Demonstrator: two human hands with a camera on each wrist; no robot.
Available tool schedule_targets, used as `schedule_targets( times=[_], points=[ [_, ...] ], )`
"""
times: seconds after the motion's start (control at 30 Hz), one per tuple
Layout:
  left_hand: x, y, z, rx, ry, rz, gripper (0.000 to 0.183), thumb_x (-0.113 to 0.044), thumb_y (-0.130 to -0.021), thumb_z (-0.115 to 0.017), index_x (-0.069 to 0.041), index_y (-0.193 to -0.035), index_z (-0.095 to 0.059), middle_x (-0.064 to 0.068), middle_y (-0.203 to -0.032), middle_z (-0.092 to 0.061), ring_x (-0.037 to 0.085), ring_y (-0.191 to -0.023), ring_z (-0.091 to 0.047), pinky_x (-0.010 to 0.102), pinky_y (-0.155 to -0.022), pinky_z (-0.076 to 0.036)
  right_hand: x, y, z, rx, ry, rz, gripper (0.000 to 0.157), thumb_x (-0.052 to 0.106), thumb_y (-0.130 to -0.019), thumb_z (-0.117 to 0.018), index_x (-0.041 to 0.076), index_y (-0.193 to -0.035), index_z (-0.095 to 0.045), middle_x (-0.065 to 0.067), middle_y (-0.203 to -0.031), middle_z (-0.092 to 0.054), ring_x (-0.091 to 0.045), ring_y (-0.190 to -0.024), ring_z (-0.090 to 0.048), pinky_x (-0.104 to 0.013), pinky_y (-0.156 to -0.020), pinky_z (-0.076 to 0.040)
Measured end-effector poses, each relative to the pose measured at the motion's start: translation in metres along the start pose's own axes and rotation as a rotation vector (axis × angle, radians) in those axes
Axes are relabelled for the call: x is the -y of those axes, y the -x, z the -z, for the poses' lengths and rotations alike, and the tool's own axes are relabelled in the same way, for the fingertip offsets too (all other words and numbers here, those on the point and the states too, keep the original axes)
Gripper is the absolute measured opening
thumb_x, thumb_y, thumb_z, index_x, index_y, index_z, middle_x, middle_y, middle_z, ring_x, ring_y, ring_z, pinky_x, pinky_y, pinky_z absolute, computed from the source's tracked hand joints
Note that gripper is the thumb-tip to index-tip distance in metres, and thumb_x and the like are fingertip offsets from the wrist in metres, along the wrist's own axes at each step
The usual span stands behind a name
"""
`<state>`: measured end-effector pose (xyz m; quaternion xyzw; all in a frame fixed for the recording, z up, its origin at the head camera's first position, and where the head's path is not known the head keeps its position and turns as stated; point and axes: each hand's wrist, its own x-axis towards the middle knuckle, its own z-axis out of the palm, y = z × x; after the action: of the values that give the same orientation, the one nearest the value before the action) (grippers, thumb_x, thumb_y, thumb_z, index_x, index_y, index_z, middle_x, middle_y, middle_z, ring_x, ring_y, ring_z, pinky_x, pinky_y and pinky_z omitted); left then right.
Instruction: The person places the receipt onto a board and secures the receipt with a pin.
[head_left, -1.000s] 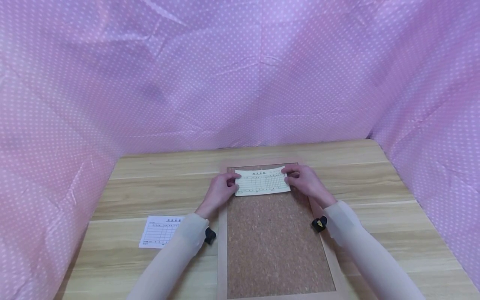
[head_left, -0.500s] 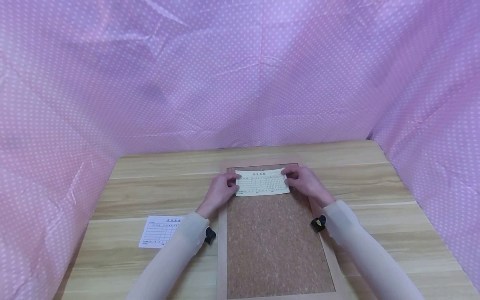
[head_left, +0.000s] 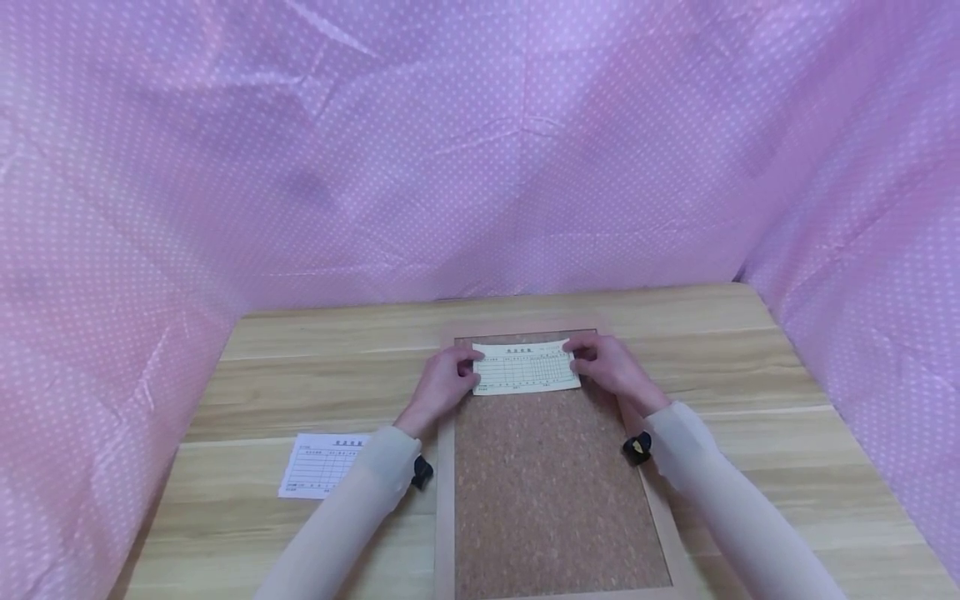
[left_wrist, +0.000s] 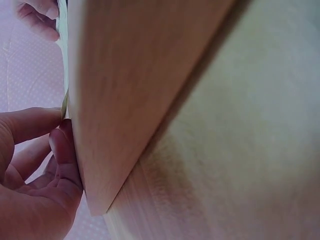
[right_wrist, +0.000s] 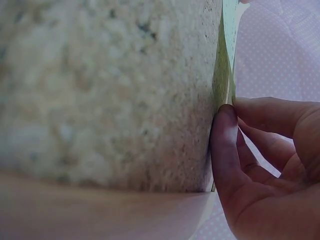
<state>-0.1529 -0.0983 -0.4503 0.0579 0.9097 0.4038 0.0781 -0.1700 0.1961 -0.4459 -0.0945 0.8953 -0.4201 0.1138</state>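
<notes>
A pale yellow printed receipt slip [head_left: 525, 368] lies across the upper part of a wood-framed cork board [head_left: 555, 483]. My left hand [head_left: 442, 379] pinches its left edge between thumb and fingers; the left wrist view shows that hand [left_wrist: 40, 165] beside the board's wooden frame [left_wrist: 125, 90]. At the slip's right edge, my right hand [head_left: 611, 364] pinches the paper. In the right wrist view the thumb of this hand [right_wrist: 270, 160] is against the cork, and the slip [right_wrist: 229, 50] bows slightly off the surface.
A white printed receipt slip [head_left: 322, 467] lies on the wooden table [head_left: 225, 392] left of the board, partly covered by the left sleeve [head_left: 375, 475]. Pink dotted cloth [head_left: 480, 167] hangs behind the table and along both sides.
Both hands keep their hold on the yellow slip at nearly the same place. The whole head view has shifted very slightly; little else differs.
</notes>
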Motion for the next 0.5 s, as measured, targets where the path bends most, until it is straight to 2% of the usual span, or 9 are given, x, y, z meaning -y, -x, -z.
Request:
schedule_targets(
  times=[0.5],
  points=[
    [0.0007,-0.0007,-0.0008,-0.011,-0.011,-0.004,0.034,0.000,-0.090,-0.071,-0.002,-0.125,-0.073,0.011,-0.109,-0.066,0.019,-0.089,-0.060,0.033,-0.077,-0.051,0.0011,-0.0005,-0.0004,0.001,0.020,-0.008,0.032,0.001,-0.096,-0.066,-0.004,-0.128,-0.068,-0.023,-0.127,-0.068,-0.035,-0.115,-0.064,-0.051,-0.101,-0.050]
  ],
)
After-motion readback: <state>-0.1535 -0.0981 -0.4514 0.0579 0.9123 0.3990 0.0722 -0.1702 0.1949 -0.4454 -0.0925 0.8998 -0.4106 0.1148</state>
